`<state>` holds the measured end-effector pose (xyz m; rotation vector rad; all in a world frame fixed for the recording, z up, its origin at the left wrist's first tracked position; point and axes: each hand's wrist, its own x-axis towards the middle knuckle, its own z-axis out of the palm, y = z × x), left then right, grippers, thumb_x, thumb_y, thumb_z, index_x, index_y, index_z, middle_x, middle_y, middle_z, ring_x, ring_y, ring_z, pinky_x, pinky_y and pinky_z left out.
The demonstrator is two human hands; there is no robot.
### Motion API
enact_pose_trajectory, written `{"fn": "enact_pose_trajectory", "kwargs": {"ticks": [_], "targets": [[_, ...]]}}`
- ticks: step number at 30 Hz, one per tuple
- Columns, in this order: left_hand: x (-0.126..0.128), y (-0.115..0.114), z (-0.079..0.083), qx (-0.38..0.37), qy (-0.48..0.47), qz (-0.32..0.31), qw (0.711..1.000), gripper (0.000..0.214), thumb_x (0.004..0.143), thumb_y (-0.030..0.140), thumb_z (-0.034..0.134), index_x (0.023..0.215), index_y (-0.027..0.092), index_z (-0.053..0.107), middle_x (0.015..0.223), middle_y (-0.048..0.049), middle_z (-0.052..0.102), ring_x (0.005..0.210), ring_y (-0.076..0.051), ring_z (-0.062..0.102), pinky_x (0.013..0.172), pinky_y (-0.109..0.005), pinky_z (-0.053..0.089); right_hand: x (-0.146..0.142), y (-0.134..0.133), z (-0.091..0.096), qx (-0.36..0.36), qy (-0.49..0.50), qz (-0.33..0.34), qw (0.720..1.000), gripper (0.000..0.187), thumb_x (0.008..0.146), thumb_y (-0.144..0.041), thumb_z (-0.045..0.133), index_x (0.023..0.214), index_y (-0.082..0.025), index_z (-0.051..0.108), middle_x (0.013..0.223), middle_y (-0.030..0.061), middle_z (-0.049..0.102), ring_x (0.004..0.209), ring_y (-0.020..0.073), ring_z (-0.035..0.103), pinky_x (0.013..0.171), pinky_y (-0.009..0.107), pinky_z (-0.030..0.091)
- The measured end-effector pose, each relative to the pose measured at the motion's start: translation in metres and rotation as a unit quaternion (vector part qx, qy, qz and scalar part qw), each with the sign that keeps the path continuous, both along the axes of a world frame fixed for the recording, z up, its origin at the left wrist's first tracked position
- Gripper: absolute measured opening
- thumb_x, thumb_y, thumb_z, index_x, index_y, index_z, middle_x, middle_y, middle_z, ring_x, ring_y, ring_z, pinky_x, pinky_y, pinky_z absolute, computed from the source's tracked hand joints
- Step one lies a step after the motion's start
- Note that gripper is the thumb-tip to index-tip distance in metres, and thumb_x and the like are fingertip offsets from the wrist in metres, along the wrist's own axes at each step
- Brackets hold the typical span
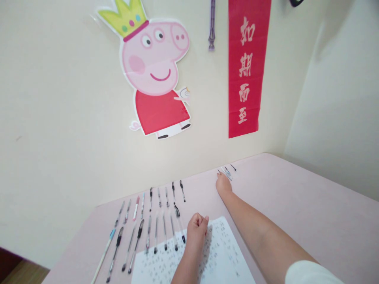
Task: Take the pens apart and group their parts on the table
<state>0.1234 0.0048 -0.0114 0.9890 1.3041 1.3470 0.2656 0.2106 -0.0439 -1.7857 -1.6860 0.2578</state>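
Observation:
My right hand (224,185) is stretched to the back edge of the table. Its fingers are closed on a thin pen refill (218,170), whose dark tip shows past them. Beside it lie several thin refills (227,171), with a short dark one (233,167) furthest right. Curled into a fist, my left hand (197,228) rests over the written sheet of paper (227,256); nothing sticks out of it, though its palm side is hidden. Just left of it lies a clear pen with a black cap (177,212).
Two rows of pens cover the table's left part, among them a pink-and-white pen (136,208), a pale pen with a blue end (103,254) and black-gripped pens (139,236). The pink table (310,213) meets the wall behind, which bears a cartoon pig sticker (156,75) and a red banner (248,71).

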Motion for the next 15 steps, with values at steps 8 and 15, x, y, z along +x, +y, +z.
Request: {"fn": "enact_pose_trajectory", "kwargs": {"ticks": [8, 15], "targets": [[-0.001, -0.003, 0.003, 0.006, 0.007, -0.007, 1.000, 0.047, 0.067, 0.049, 0.065, 0.054, 0.021, 0.029, 0.043, 0.0086, 0.032, 0.042, -0.005, 0.027, 0.045, -0.019, 0.023, -0.003, -0.007, 0.004, 0.026, -0.034, -0.003, 0.999, 0.048, 0.078, -0.002, 0.033, 0.119, -0.006, 0.057, 0.131, 0.0169, 0.049, 0.123, 0.0220, 0.043, 0.102, 0.030, 0.029], [-0.002, 0.004, -0.009, 0.018, 0.015, 0.015, 1.000, 0.039, 0.061, 0.040, 0.071, 0.057, 0.020, 0.037, 0.050, 0.0084, 0.034, 0.045, -0.006, 0.029, 0.047, -0.020, 0.024, -0.005, -0.028, 0.020, 0.084, -0.080, 0.051, 0.992, 0.043, 0.076, -0.003, 0.040, 0.113, -0.007, 0.060, 0.129, 0.0159, 0.052, 0.127, 0.0253, 0.035, 0.107, 0.037, 0.020]]}}
